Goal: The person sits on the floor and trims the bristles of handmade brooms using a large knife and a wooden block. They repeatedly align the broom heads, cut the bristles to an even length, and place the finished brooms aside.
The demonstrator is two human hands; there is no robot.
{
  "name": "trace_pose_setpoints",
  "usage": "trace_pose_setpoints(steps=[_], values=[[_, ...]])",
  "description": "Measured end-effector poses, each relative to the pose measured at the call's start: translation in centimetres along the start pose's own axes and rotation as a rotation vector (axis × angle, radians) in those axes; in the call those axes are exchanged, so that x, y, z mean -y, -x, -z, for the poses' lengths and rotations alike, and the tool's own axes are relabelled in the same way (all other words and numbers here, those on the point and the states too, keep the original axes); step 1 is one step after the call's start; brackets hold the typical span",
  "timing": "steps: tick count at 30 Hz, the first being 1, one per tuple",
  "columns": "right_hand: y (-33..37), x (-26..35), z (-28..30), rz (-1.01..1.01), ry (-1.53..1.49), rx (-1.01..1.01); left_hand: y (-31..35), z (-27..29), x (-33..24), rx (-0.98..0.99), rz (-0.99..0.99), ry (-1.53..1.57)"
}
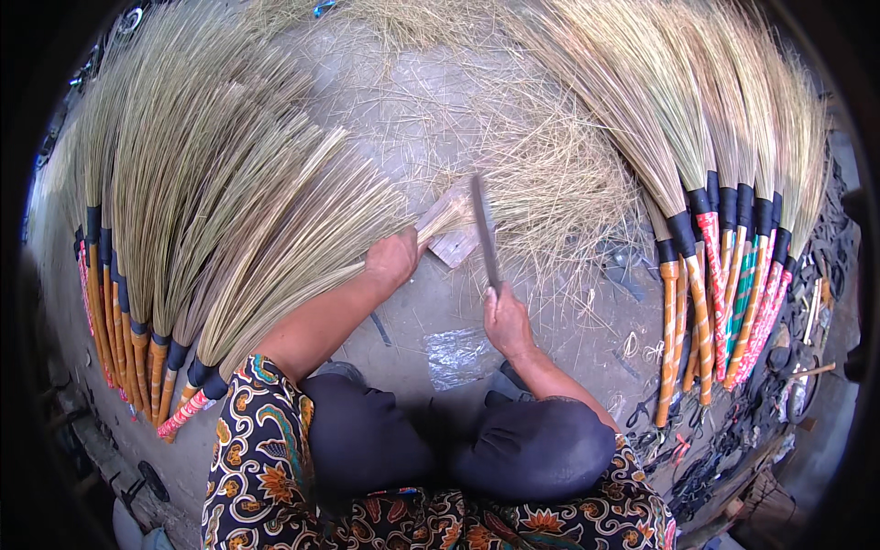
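Observation:
My left hand (396, 257) is closed around the gathered straw ends of a broom (293, 307). The broom's bristles run back from that fist toward a red-and-white handle at the lower left. Past my fist, the bunched tips lie across a wooden block (451, 249) on the floor. Gripped in my right hand (507, 321) is a large knife (484, 225), its long dark blade pointing away from me. The blade stands just beside the straw tips at the block's right edge; whether it touches them I cannot tell.
Finished-looking brooms (174, 183) fan out on the left, and more brooms (724, 197) lean together on the right. Loose straw clippings (559, 183) cover the floor beyond the block. A clear plastic sheet (456, 357) lies near my knees. Dark strips (697, 458) clutter the lower right.

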State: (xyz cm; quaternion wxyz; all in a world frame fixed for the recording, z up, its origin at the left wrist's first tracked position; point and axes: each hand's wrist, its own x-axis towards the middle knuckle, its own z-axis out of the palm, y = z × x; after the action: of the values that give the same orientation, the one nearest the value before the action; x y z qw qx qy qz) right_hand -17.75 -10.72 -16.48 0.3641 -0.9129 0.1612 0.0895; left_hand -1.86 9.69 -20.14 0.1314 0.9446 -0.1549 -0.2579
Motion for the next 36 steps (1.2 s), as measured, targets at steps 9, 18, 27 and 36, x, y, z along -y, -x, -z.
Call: trace_pose_setpoints(steps=[9, 18, 27, 36], values=[[0.1, -1.0, -0.6, -0.024, -0.050, -0.012, 0.0, 0.0, -0.1, 0.063, 0.026, 0.010], [-1.2, 2.4, 3.1, 0.180, 0.102, -0.074, 3.5, 8.7, -0.6, 0.399, -0.233, 0.268], [-2.9, 14.4, 4.1, -0.012, -1.030, 0.365, 21.8, 22.7, 4.8, -0.718, -0.510, 0.253], [-5.6, 22.1, 7.5, 0.232, -1.093, 0.340, 40.8, 12.2, 29.2, -0.446, 0.418, -0.018]])
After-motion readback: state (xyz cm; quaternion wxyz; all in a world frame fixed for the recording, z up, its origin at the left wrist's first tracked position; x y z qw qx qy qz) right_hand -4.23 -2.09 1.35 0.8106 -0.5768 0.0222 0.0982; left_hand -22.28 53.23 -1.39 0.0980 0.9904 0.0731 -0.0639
